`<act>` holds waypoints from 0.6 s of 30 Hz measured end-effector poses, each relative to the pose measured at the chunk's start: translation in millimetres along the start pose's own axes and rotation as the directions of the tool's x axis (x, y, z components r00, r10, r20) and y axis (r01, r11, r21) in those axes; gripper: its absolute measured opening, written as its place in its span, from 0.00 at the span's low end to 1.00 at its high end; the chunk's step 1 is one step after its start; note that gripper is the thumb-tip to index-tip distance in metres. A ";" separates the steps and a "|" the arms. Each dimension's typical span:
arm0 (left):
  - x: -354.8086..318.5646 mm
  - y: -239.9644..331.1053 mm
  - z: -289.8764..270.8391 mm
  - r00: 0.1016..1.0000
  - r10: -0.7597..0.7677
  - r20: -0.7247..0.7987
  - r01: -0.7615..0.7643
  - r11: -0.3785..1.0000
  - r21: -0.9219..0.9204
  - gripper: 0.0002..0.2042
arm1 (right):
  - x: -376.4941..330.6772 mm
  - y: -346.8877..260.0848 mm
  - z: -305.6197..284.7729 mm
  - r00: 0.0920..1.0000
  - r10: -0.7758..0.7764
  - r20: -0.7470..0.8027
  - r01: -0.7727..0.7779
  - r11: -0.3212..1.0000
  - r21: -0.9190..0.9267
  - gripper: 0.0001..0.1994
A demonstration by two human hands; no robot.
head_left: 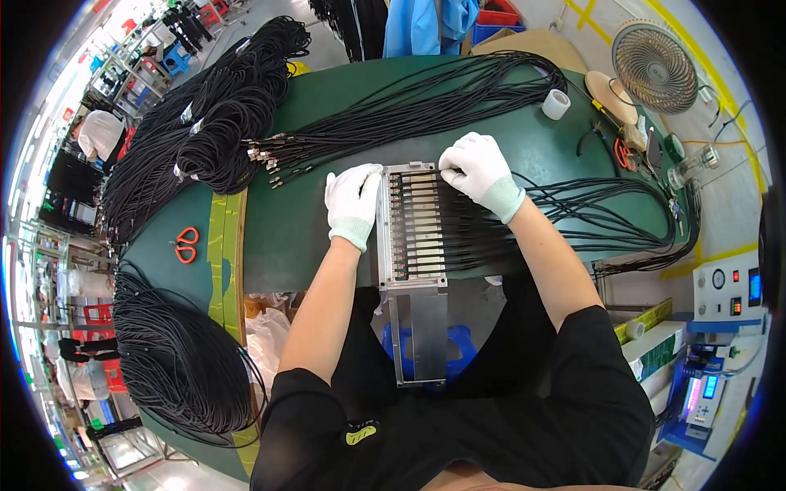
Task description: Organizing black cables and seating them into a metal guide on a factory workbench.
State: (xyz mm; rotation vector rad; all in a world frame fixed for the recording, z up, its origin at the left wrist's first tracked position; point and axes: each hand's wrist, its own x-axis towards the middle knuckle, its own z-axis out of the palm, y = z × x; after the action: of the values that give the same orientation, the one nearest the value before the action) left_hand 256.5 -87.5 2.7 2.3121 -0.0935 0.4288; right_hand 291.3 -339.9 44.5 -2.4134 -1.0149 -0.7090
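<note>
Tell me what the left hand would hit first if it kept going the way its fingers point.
The left hand points up the table. Just past its fingertips lie the loose metal cable ends fanned out on the green mat; probably those first, though depth is hard to judge.

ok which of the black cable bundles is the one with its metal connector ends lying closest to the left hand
The cable bundle fanned across the table's far side: its metal ends lie just beyond the left hand. The other heaps sit at the table's left edge.
</note>
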 end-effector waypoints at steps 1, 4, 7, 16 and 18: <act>-0.3 3.8 3.4 0.998 0.056 -0.037 -0.057 0.998 -0.006 0.09 | -1.4 0.3 1.2 1.000 0.002 0.001 -0.002 1.000 -0.008 0.05; -4.5 18.2 9.9 0.988 0.134 0.077 -0.130 0.990 -0.056 0.15 | -2.4 -0.6 6.3 1.000 0.024 0.004 -0.024 1.000 -0.001 0.05; -13.6 34.2 14.4 0.911 0.330 0.248 -0.407 0.819 0.405 0.24 | -5.6 -4.5 8.9 0.998 0.059 0.006 -0.058 0.996 -0.062 0.04; -15.4 29.6 22.3 0.935 0.250 0.251 -0.335 0.853 0.400 0.19 | -24.2 -65.8 -55.9 0.985 -0.027 0.169 -0.025 0.955 0.295 0.15; -12.1 34.7 22.7 0.935 0.223 0.276 -0.321 0.863 0.390 0.19 | -54.0 -106.7 -68.3 0.933 -0.129 0.335 0.063 0.977 0.202 0.23</act>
State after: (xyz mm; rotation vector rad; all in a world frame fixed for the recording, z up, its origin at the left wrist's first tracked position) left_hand 244.6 -128.7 7.7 2.7946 -0.4908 0.3542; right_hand 159.6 -337.9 84.9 -2.3804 -1.2817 -0.2025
